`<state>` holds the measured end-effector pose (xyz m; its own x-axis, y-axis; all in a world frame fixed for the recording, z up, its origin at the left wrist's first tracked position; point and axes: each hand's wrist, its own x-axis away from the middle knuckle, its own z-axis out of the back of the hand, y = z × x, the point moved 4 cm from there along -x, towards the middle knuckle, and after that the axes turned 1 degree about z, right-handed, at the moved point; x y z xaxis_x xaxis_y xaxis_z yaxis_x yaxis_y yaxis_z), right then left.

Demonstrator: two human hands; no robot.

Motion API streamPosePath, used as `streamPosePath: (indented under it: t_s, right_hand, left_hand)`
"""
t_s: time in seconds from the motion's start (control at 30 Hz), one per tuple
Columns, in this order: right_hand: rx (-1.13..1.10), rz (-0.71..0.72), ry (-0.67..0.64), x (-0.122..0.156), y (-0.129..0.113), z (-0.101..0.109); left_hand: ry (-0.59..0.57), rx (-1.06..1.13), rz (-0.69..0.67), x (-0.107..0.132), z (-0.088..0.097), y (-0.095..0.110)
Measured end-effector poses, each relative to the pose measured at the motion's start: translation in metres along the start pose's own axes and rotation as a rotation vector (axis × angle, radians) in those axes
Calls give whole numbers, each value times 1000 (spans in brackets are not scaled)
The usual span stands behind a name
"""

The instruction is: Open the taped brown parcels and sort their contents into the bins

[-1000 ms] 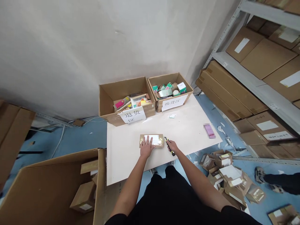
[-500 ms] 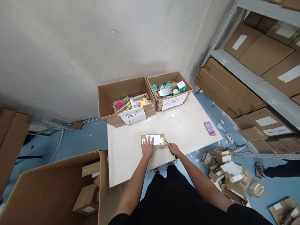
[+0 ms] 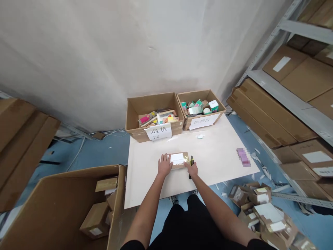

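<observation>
A small flat cardboard box (image 3: pixel 184 166) with a white label and shiny tape lies on the white tabletop in front of me. My left hand (image 3: pixel 164 165) grips its left end, fingers over the top and edge. At its right end, my right hand (image 3: pixel 192 169) is closed around a yellow-and-black utility knife (image 3: pixel 191 160), which points away from me. A fingertip of that hand touches the box's right end. The blade cannot be made out.
Two open cartons with handwritten signs, the left (image 3: pixel 134 135) and the right (image 3: pixel 189 122), hold small packages. A pixelated purple item (image 3: pixel 244 157) lies on the table's right. A large carton (image 3: pixel 78 175) stands at left, emptied boxes (image 3: pixel 270 212) on the floor, shelving (image 3: pixel 273 83) at right.
My left hand has slid from the box's top to its left end. My right hand has come against the right end, and the knife now points more straight ahead. The view has shifted.
</observation>
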<state>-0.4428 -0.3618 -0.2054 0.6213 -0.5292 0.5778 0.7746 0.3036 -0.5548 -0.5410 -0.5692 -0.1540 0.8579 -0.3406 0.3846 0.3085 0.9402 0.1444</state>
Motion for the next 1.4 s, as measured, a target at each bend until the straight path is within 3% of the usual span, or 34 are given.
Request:
streamPosePath:
  t_s: [0.13, 0.23, 0.3, 0.43, 0.53, 0.63, 0.73, 0.87, 0.97, 1.07, 1.23, 1.3, 1.4]
  right_hand:
    - [22, -14, 52, -42, -57, 10]
    - [55, 94, -2, -62, -93, 19]
    - [36, 151, -3, -63, -97, 26]
    - [-32, 111, 108, -39, -53, 25]
    - [-69, 110, 2, -11, -6, -6]
    - [-43, 72, -25, 1, 23, -27]
    - [26, 85, 33, -12, 20, -11]
    - [142, 127, 65, -51, -15, 43]
    - [219, 182, 93, -74, -39, 76]
    - [174, 183, 105, -82, -44, 88]
    - [-91, 112, 140, -63, -3, 72]
    - [-229, 53, 119, -51, 23, 62]
    - [-399, -14, 62, -38, 53, 56]
  left_hand:
    - [0, 3, 125, 28, -12, -1]
    - [-89, 40, 61, 39, -19, 10]
    - [-93, 50, 12, 34, -15, 16]
    - [-122, 8, -167, 5, -1, 19]
    - [-197, -33, -287, -14, 1, 16]
    - [-191, -45, -266, -19, -5, 9]
    - [-171, -63, -172, -13, -12, 12]
    - [-161, -55, -95, -2, -21, 43]
    - [-154, -83, -130, 0, -23, 70]
    - [-127, -107, -215, -12, -16, 78]
    - [-83, -110, -375, -48, -4, 62]
    - [-66, -96, -353, -55, -11, 63]
    - [56, -76, -203, -50, -26, 77]
